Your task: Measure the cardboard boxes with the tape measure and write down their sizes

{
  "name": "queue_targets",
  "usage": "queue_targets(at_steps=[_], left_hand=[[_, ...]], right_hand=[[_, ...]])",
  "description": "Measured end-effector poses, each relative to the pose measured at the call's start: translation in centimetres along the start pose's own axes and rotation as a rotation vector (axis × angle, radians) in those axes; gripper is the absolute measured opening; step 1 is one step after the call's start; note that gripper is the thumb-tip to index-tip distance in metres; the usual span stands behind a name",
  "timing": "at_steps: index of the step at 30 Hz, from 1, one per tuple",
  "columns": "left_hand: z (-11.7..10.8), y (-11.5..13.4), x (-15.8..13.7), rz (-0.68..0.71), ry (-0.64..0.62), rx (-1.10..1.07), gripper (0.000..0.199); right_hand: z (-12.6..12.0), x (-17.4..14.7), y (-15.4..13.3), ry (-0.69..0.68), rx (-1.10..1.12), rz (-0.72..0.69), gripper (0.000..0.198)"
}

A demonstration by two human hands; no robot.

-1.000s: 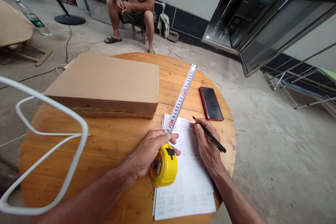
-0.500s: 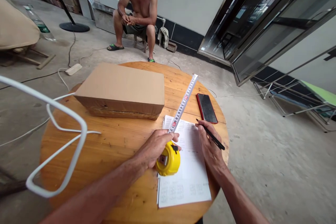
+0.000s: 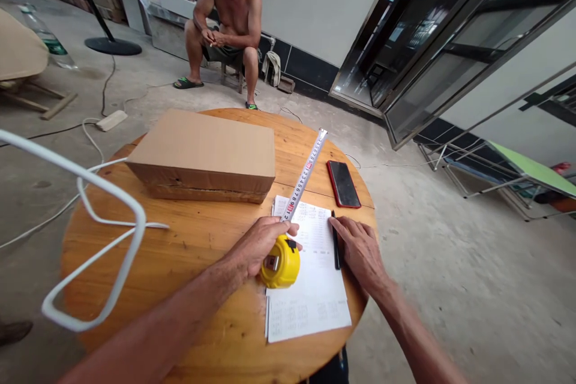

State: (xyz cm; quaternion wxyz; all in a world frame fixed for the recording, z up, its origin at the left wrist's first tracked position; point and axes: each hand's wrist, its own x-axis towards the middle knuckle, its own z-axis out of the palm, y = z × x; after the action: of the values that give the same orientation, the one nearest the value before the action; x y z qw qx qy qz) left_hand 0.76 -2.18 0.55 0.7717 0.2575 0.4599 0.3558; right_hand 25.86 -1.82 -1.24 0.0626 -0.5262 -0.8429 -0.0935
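My left hand (image 3: 265, 246) is wrapped round a yellow tape measure (image 3: 282, 261), its thumb by the mouth of the case. The silver blade (image 3: 302, 179) stretches out away from me, between the carton and the phone. Printed sheets of paper (image 3: 310, 312) lie beneath, partly covered by the hand and the tape. A black pen (image 3: 336, 246) rests along the right side of the sheets. Beside it lies my right hand (image 3: 360, 249), palm down, with a fingertip touching the pen's upper part. Its far fingers are partly hidden.
A closed cardboard box (image 3: 204, 150) sits on the round wooden table (image 3: 189, 276). A red-edged phone (image 3: 343, 183) lies right of the blade. White bent tubing (image 3: 135, 246) crosses the left side. Beyond the table a person (image 3: 229, 30) sits on a stool.
The pen has gone from slanting across my right hand to lying on the paper, and that hand has turned palm down. My left hand keeps the tape measure; the view has shifted slightly.
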Motion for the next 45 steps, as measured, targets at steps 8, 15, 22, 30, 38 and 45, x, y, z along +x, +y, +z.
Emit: queue_targets(at_steps=[8,15,22,30,38,45], left_hand=[[-0.1,0.0,0.1,0.018,-0.005,-0.034,0.021],[-0.2,0.3,0.0,0.056,0.005,-0.03,0.021],[-0.2,0.4,0.0,0.018,0.006,-0.038,0.018],[-0.2,0.7,0.0,0.008,0.018,-0.044,0.015],[-0.4,0.2,0.1,0.031,-0.017,-0.048,0.015],[0.5,1.4,-2.1,0.177,-0.145,-0.098,0.021]], right_hand=[[-2.1,-4.2,-5.4,-0.071,0.17,-0.172,0.042],[-1.4,-2.5,-9.2,-0.072,0.187,-0.126,0.045],[-1.8,-2.4,-3.0,0.067,0.09,-0.045,0.032],[-0.8,-0.6,0.9,-0.05,-0.123,-0.255,0.043],[-0.6,-0.9,1.3,0.055,-0.028,-0.288,0.039],[-2.4,1.9,0.0,0.281,0.21,-0.084,0.024]])
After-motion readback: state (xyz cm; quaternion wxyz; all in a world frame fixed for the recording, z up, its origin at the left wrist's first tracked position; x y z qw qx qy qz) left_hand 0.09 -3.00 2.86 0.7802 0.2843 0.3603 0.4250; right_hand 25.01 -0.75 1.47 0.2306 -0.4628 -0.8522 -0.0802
